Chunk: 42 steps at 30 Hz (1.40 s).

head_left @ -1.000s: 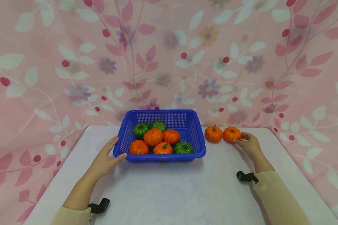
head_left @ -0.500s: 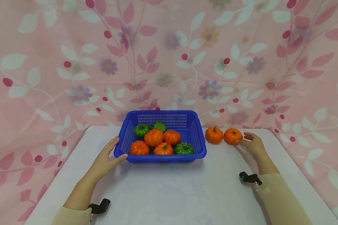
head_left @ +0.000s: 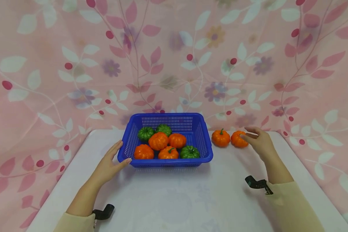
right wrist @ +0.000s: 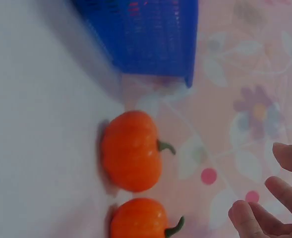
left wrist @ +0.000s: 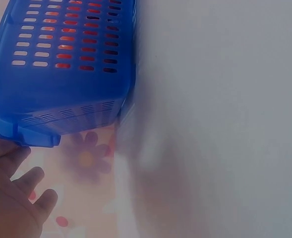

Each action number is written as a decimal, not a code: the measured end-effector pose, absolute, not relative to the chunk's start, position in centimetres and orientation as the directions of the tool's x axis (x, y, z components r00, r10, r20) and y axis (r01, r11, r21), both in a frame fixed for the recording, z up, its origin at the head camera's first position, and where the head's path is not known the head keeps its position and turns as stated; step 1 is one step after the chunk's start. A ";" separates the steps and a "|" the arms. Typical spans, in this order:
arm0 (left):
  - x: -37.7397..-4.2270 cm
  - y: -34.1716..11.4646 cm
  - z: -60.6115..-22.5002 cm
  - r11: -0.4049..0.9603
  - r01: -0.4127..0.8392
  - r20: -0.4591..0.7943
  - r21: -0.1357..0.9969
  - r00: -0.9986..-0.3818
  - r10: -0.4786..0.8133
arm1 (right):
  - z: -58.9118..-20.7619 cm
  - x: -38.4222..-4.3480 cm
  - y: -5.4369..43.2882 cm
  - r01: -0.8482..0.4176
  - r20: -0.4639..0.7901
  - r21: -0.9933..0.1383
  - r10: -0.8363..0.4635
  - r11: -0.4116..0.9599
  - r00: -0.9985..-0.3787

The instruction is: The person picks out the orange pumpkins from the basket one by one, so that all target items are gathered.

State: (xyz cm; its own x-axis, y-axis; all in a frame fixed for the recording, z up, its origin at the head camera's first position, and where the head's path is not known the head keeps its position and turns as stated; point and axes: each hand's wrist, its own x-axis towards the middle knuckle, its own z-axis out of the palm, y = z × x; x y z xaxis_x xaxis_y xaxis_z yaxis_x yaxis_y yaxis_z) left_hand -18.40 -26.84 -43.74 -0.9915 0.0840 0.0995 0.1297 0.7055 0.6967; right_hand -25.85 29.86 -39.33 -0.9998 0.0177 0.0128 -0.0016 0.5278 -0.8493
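A blue plastic basket [head_left: 168,163] stands on the table, with several small orange pumpkins [head_left: 158,141] and three green ones [head_left: 189,152] inside. At its left end my left hand [head_left: 105,169] has its fingers extended and touches the rim; the left wrist view shows fingertips [left wrist: 22,151] against the basket's lip. Right of the basket, two orange pumpkins sit side by side on the table, a nearer-to-basket one [head_left: 220,138] and an outer one [head_left: 239,139]. My right hand [head_left: 262,145] is raised beside the outer pumpkin, fingers loosely spread, holding nothing.
A white cloth covers the table [head_left: 174,199]. Behind it hangs a pink floral curtain [head_left: 168,64], close to the basket's back edge. Black wrist mounts [head_left: 103,212] stick out from both sleeves.
My right hand has come away from the outer pumpkin and risen, with that pumpkin left standing on the table. My left hand and the basket have stayed in place.
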 end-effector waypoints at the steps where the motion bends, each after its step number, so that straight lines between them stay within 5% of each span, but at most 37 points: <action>1: -18.4 -26.8 -43.7 0.708 0.128 0.097 0.694 -0.992 0.084 | -38.8 -25.6 29.5 -0.009 0.015 -0.855 0.007 0.518 -1.000; 13: -18.2 -26.7 -43.4 0.721 0.160 0.130 0.674 -0.987 0.096 | -34.5 -24.4 22.9 -0.130 0.082 -0.897 -0.130 0.423 -0.988; 23: -18.3 -26.5 -43.3 0.727 0.192 0.167 0.659 -0.980 0.108 | -34.7 -26.7 16.2 -0.159 0.080 -0.930 -0.240 0.331 -0.968; 31: -18.3 -26.6 -43.2 0.726 0.207 0.182 0.656 -0.977 0.113 | -36.1 -28.6 12.0 -0.099 0.017 -0.946 -0.258 0.310 -0.966; 42: -18.2 -26.6 -43.8 0.715 0.211 0.177 0.666 -0.976 0.124 | -39.1 -30.4 8.4 0.104 -0.221 -0.920 -0.280 0.379 -0.934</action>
